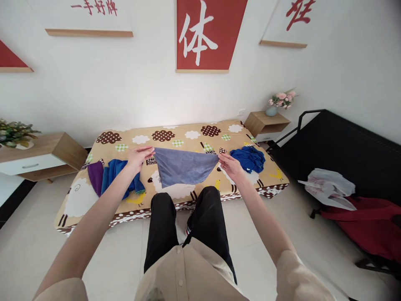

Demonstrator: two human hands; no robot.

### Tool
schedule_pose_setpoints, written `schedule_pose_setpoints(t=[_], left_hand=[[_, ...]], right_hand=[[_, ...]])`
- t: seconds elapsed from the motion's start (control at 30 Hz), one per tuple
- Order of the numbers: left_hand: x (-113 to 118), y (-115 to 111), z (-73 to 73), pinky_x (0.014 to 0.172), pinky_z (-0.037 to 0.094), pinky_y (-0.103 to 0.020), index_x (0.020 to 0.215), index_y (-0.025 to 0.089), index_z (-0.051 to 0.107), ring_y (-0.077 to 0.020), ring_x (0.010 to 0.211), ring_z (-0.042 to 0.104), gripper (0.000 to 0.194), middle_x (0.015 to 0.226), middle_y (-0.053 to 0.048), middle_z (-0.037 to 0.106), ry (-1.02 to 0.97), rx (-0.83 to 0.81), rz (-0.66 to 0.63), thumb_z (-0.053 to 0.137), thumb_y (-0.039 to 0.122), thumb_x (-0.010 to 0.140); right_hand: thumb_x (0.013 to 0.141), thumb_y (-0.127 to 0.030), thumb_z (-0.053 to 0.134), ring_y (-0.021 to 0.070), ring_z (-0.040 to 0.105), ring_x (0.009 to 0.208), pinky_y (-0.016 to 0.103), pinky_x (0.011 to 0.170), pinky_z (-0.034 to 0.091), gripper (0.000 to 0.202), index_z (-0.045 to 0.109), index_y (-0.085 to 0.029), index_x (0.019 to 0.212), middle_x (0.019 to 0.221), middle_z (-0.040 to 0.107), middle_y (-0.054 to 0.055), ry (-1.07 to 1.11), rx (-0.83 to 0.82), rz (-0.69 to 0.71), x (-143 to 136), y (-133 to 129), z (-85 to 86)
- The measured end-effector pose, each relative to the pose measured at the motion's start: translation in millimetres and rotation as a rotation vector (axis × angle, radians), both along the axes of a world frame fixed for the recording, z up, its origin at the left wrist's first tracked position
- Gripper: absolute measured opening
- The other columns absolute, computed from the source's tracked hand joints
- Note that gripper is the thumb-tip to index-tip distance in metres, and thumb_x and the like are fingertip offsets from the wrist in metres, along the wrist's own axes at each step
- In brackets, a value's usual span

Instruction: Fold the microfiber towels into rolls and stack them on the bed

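A grey-blue towel point(186, 167) is stretched between my two hands above the bed's front part. My left hand point(140, 159) pinches its upper left corner, and my right hand point(229, 164) grips the upper right corner. The top edge runs nearly straight, while the lower part hangs loose. Left of my left hand lies a row of blue towels point(114, 171) with a purple towel point(95, 176) at its end, partly behind my forearm. Beyond my right hand a crumpled heap of blue cloth point(248, 158) rests on the bed.
The low bed point(138, 145) has a sheep-print cover. Wooden nightstands point(73, 152) stand at both sides, one with a vase of pink flowers point(282, 99). At right is a black folding frame point(341, 146) with a plastic bag point(328, 186) and red cloth point(369, 225).
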State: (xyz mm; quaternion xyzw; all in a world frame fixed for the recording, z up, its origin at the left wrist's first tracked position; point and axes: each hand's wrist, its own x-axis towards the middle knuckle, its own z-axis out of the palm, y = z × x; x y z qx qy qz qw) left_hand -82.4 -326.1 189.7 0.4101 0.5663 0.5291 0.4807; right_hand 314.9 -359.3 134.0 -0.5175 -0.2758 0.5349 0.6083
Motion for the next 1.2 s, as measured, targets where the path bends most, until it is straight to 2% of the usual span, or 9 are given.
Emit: schedule_pose_setpoints(t=[0.1,0.27,0.47,0.57,0.7,0.83,0.97,1.07,1.2], left_hand=[[-6,2,-4.8,0.083,0.063,-0.032,0.084,0.017,0.076,-0.0205,0.085,0.074,0.033,0.089,-0.008,0.076,-0.066,-0.078,-0.025,0.094,0.023,0.057],[-12,9,-15.2,0.082,0.062,-0.03,0.085,0.014,0.076,-0.0166,0.077,0.072,0.034,0.088,-0.008,0.076,-0.046,-0.119,-0.058,0.094,0.029,0.06],[-16,28,-32.0,0.082,0.062,-0.033,0.088,0.014,0.078,-0.0187,0.076,0.073,0.048,0.089,-0.008,0.076,0.001,-0.116,-0.114,0.099,0.037,0.051],[-14,50,-44.5,0.084,0.062,-0.035,0.086,0.013,0.077,-0.0193,0.075,0.073,0.046,0.086,-0.009,0.076,0.03,-0.136,-0.111,0.099,0.034,0.052],[-11,104,-59.1,0.086,0.062,-0.037,0.085,0.012,0.076,-0.0191,0.073,0.073,0.037,0.084,-0.01,0.075,0.052,-0.149,-0.05,0.097,0.025,0.057],[-14,159,-58.4,0.084,0.063,-0.038,0.094,0.013,0.075,-0.02,0.074,0.073,0.039,0.083,-0.009,0.075,0.128,0.022,0.077,0.093,0.028,0.063],[-29,169,-64.6,0.086,0.063,-0.037,0.109,0.015,0.075,-0.0205,0.084,0.074,0.046,0.093,-0.008,0.076,0.244,0.282,0.146,0.086,0.039,0.072],[-41,143,-102.7,0.087,0.062,-0.035,0.111,0.018,0.075,-0.0198,0.085,0.074,0.047,0.095,-0.007,0.077,0.318,0.318,0.167,0.083,0.043,0.073],[-47,91,-201.2,0.082,0.06,-0.036,0.104,0.016,0.078,-0.0227,0.082,0.073,0.051,0.09,-0.009,0.077,0.352,0.093,0.138,0.085,0.048,0.065]], right_hand=[[0.064,-0.027,0.094,0.0142,0.069,0.066,0.024,0.053,0.052,0.027,0.075,-0.02,0.083,0.081,0.076,0.004,0.049,-0.086,0.071,2,-2,-3.2],[0.051,-0.028,0.1,0.01,0.065,0.059,0.019,0.046,0.047,0.036,0.076,-0.018,0.076,0.073,0.074,0.001,0.053,-0.11,0.113,8,-3,-13.2],[0.049,-0.025,0.101,0.0138,0.071,0.067,0.018,0.047,0.048,0.035,0.078,-0.017,0.075,0.079,0.077,0.005,-0.067,-0.191,0.063,17,12,-23.5],[0.048,-0.02,0.1,0.0142,0.072,0.07,0.017,0.05,0.052,0.036,0.076,-0.017,0.073,0.078,0.077,0.005,-0.063,-0.222,0.017,9,40,-33.3],[0.05,-0.017,0.1,0.0142,0.072,0.067,0.018,0.054,0.057,0.035,0.071,-0.017,0.069,0.073,0.075,0.004,-0.089,-0.217,-0.049,-14,105,-47.0],[0.058,-0.026,0.098,0.0138,0.072,0.067,0.023,0.064,0.062,0.035,0.067,-0.018,0.073,0.075,0.074,0.002,-0.169,0.015,-0.075,-31,170,-47.2],[0.062,-0.045,0.094,0.0161,0.073,0.071,0.031,0.074,0.063,0.041,0.066,-0.021,0.08,0.078,0.075,0.001,-0.282,0.295,-0.073,-29,193,-49.0],[0.062,-0.051,0.092,0.0174,0.073,0.073,0.034,0.077,0.062,0.043,0.067,-0.021,0.081,0.08,0.075,0.002,-0.357,0.362,-0.042,-22,177,-76.1],[0.061,-0.054,0.091,0.018,0.07,0.071,0.034,0.073,0.06,0.044,0.07,-0.02,0.081,0.079,0.075,0.005,-0.429,0.178,0.078,-16,132,-158.8]])
